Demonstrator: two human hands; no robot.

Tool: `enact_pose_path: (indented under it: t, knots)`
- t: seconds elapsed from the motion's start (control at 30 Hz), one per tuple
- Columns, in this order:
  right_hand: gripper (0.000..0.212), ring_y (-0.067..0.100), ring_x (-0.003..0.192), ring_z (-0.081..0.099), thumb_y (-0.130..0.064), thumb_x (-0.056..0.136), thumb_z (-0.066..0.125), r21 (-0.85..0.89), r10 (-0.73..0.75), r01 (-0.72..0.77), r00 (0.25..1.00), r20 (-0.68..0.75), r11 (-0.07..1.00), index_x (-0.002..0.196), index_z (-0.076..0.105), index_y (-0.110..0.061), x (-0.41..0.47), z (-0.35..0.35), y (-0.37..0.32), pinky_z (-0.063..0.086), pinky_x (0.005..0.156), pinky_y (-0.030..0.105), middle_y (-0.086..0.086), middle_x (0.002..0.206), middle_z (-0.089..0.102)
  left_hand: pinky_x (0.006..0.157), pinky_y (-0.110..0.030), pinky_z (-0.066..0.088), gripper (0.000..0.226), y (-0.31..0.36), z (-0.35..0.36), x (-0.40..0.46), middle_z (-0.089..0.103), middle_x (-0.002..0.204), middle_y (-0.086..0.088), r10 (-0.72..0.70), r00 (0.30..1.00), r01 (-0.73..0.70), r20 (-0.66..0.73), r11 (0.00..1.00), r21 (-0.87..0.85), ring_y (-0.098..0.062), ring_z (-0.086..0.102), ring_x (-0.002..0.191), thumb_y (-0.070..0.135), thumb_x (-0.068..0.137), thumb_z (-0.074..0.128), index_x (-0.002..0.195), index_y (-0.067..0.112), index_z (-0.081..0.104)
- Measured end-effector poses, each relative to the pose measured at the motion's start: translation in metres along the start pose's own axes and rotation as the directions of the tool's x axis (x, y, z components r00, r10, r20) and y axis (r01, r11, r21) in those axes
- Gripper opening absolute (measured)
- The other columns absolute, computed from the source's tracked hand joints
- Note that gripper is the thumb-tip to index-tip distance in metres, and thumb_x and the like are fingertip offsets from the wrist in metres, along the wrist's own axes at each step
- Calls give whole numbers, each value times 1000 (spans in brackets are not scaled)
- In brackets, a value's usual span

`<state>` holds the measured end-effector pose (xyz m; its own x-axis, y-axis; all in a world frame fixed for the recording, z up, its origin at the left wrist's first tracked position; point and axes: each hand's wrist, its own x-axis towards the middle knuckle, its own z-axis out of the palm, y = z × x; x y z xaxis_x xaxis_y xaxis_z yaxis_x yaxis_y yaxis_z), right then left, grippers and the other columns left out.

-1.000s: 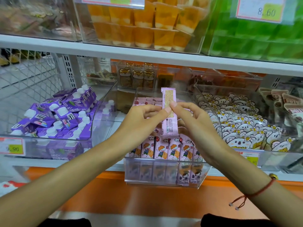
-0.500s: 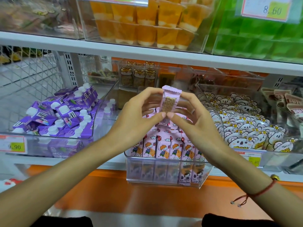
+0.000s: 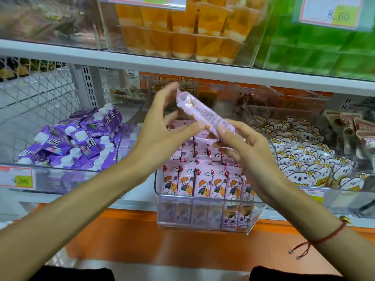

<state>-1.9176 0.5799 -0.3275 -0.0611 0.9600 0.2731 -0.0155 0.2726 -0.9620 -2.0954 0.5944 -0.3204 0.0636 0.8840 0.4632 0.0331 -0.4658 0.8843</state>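
Centre of frame: pink packet (image 3: 205, 114) is held in both hands, in the air above the clear bin (image 3: 205, 227). The packet is a long, flat stick of glossy film with crimped ends, tilted with its high end up-left and its low end down-right.

The left hand (image 3: 162, 136) grips it with the thumb tip on the middle of the near face and the fingers curled behind the upper end. The right hand (image 3: 251, 153) pinches the lower end, thumb on top and fingers underneath. Both grasps are closed on the packet.

Directly below, the bin is hard transparent plastic with rounded corners. It's packed with matching pink packs (image 3: 203, 183) standing upright in rows, each with a cartoon-kid print.

- Left of frame: purple cartons (image 3: 81, 138), wedge-shaped with white round caps, in a loose heap in another clear bin. A price tag (image 3: 18, 179) is on its front, and wire mesh (image 3: 36, 94) sits behind.
- Right of frame: koala packs (image 3: 304, 159), white film with yellow flower prints, overlapping.
- Top of frame, above the white shelf edge (image 3: 142, 63): orange jelly cups (image 3: 182, 35), translucent and stacked, with blurred green packs (image 3: 324, 49) to their right.
- Lower right: thin red string bracelet (image 3: 322, 239) on the right wrist.
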Motion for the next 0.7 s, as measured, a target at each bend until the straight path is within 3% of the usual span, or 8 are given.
enact_pose_path:
  t: [0.1, 0.2, 0.33, 0.47, 0.5, 0.57, 0.63, 0.7]
  knots:
    - [36, 12, 70, 65, -29, 83, 63, 130, 81, -75, 996, -48, 989, 114, 60, -11, 4, -4, 0, 54, 70, 20, -2, 78, 72, 76, -12, 51, 57, -1, -2, 2, 59, 127, 3, 29, 999, -31, 29, 994, 108, 0, 64, 100, 10, 83, 71, 134, 22, 49]
    - [24, 9, 64, 63, -32, 86, 61, 201, 135, -124, 990, -41, 972, 102, 60, -14, 10, -7, 2, 53, 66, 17, -4, 71, 69, 75, -15, 50, 40, -4, -4, 5, 63, 112, -3, 85, 996, -86, 14, 978, 190, -2, 61, 83, 15, 85, 70, 122, 23, 56]
    - [18, 10, 70, 66, -33, 88, 61, 211, 200, -205, 979, 48, 956, 94, 65, -17, 27, -6, -1, 55, 69, 18, -5, 83, 71, 79, -11, 50, 34, -8, -13, 13, 61, 116, -4, 115, 993, -109, -16, 973, 205, -5, 62, 102, 16, 83, 72, 112, 25, 58]
    - [33, 12, 89, 66, -36, 96, 51, -228, 116, -117, 993, -18, 966, 122, 54, -15, 60, 3, 6, 52, 78, 22, -1, 108, 67, 76, -6, 46, 31, -15, -29, 27, 64, 104, 5, 130, 974, -97, -185, 979, 177, 7, 61, 91, 11, 80, 75, 104, 19, 56]
    - [32, 9, 88, 63, -31, 98, 49, -397, 49, -51, 999, -17, 916, 125, 51, -14, 69, 5, 10, 50, 78, 20, -1, 110, 64, 75, -5, 45, 31, -18, -32, 29, 63, 102, 5, 132, 963, -88, -235, 978, 189, 10, 60, 88, 11, 80, 75, 103, 17, 56]
    - [29, 11, 93, 58, -19, 99, 47, -715, -18, 99, 993, 120, 692, 126, 53, -10, 85, 11, 19, 45, 81, 21, 3, 114, 63, 73, -3, 44, 30, -25, -37, 33, 62, 97, 4, 142, 942, -74, -305, 972, 223, 10, 58, 83, 9, 79, 76, 102, 11, 57]
    - [30, 21, 96, 59, -13, 98, 45, -850, 28, 202, 969, 246, 486, 125, 58, -9, 99, 17, 30, 46, 91, 28, 10, 109, 65, 73, -4, 44, 31, -32, -41, 35, 63, 96, 1, 147, 931, -65, -333, 968, 244, 8, 59, 82, 9, 79, 76, 103, 6, 57]
    - [33, 28, 105, 58, -19, 98, 42, -916, 63, 239, 960, 272, 321, 127, 57, -13, 108, 24, 40, 45, 98, 39, 13, 109, 64, 75, -5, 44, 31, -37, -44, 35, 64, 96, 4, 140, 932, -54, -334, 966, 254, 5, 60, 85, 11, 79, 76, 104, 9, 58]
